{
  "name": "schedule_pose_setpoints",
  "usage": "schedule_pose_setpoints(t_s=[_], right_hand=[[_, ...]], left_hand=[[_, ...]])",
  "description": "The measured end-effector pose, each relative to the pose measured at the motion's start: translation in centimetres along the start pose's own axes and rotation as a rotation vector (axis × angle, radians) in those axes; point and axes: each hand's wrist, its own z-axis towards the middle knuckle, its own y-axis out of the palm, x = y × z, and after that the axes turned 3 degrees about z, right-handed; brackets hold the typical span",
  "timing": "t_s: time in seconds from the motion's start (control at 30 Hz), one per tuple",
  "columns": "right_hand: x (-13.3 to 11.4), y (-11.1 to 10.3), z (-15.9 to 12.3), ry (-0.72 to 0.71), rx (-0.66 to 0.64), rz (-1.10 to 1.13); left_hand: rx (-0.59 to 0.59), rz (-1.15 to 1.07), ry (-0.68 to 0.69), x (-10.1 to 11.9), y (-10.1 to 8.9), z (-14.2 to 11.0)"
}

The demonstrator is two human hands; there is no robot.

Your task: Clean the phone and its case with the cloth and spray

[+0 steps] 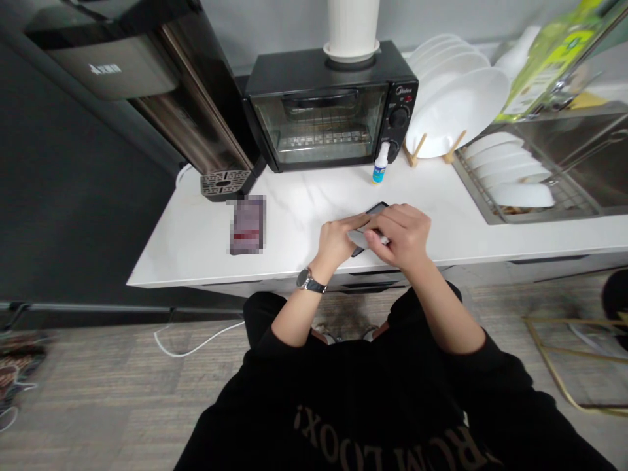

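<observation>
A dark phone [377, 210] lies flat on the white counter [304, 203], mostly covered by both hands. My left hand [337, 239], with a wristwatch on the wrist, rests curled on the phone's near left part. My right hand [401, 235] is closed over the phone's right side, pinching a small white cloth or wipe [381, 241] against it. A small white bottle with a blue label [381, 163] stands upright just behind the hands.
A black toaster oven [331, 108] with a white container on top sits at the counter's back. A dark water dispenser [161, 85] stands left. White plates lean in a rack [456, 104]; a sink basket [520, 183] holds bowls. A blurred card [248, 224] lies left.
</observation>
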Motion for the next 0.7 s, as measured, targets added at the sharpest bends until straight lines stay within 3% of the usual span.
schedule_pose_setpoints(t_s=[0.1, 0.23, 0.33, 0.47, 0.57, 0.7], right_hand=[[-0.2, -1.4, 0.5, 0.047, -0.125, 0.035], [-1.2, -3.2, -0.1, -0.087, -0.305, 0.029], [-0.4, -3.9, -1.8, -0.109, -0.340, 0.035], [1.8, -3.7, -4.1, -0.009, -0.179, 0.068], [2.6, -2.6, -4.5, 0.182, 0.079, 0.052], [2.2, -0.7, -3.9, 0.455, 0.397, 0.097]], left_hand=[[-0.012, 0.038, -0.035, 0.0, -0.2, 0.0], [-0.058, 0.030, 0.021, -0.4, -0.4, -0.2], [-0.073, 0.103, 0.030, -0.3, -0.2, -0.2], [0.049, 0.157, 0.039, 0.1, 0.3, -0.1], [0.205, 0.158, 0.005, 0.4, 0.3, -0.1], [0.343, 0.085, -0.138, 0.6, 0.1, -0.8]])
